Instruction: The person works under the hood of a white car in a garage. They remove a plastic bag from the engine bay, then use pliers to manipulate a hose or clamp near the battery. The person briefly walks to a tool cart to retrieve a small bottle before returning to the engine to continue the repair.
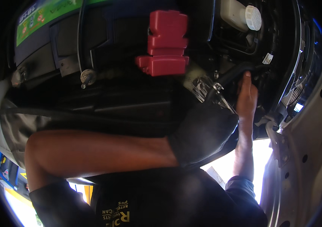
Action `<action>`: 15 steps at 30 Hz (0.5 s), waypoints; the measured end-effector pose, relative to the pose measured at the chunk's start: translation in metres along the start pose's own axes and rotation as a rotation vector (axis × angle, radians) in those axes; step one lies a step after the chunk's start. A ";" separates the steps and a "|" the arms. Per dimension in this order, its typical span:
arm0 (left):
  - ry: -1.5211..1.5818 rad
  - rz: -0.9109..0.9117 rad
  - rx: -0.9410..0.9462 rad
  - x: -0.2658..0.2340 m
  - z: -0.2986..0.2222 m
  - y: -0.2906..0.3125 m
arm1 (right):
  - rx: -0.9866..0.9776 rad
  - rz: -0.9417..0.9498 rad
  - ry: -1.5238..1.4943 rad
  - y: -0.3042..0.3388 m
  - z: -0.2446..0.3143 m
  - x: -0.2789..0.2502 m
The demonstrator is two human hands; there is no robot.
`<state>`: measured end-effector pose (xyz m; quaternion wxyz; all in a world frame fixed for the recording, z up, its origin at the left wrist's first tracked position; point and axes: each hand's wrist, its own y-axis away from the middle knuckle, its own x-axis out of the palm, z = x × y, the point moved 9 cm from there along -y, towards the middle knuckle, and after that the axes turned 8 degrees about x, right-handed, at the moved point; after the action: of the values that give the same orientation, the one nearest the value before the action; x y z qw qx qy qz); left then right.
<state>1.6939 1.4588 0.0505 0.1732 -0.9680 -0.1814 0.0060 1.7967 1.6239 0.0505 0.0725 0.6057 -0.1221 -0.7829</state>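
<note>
My left hand (206, 130), in a black glove, is closed around what look like slim metal pliers (228, 104). Their shiny end reaches toward a small metal clamp (217, 87) on a thick black hose (231, 76). My bare right hand (247, 94) comes up from below on the right, its thumb lying on the same hose beyond the clamp, the other fingers hidden behind. Just left of the clamp, a pale, cloudy cylindrical part (199, 84) meets the hose area. Glove and shadow hide how the left fingers sit.
A red plastic cover (167, 43) stands above my hands, beside a green-labelled battery (47, 22). A white-capped reservoir (252, 18) is at upper right. A threaded rod end (87, 77) sticks out at left. The metal body edge (301, 159) bounds the right side.
</note>
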 end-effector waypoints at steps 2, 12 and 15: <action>-0.018 0.048 -0.025 0.000 0.001 -0.002 | -0.006 0.001 -0.001 0.002 0.004 0.000; -0.122 0.045 0.026 -0.011 -0.008 -0.011 | -0.035 -0.014 -0.015 0.000 -0.003 -0.001; -0.155 0.058 0.017 -0.013 -0.010 -0.012 | -0.072 -0.007 -0.033 0.000 -0.001 0.000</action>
<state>1.6784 1.4617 0.0630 0.1665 -0.9680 -0.1659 0.0874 1.7977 1.6242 0.0504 0.0896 0.5903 -0.0930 -0.7968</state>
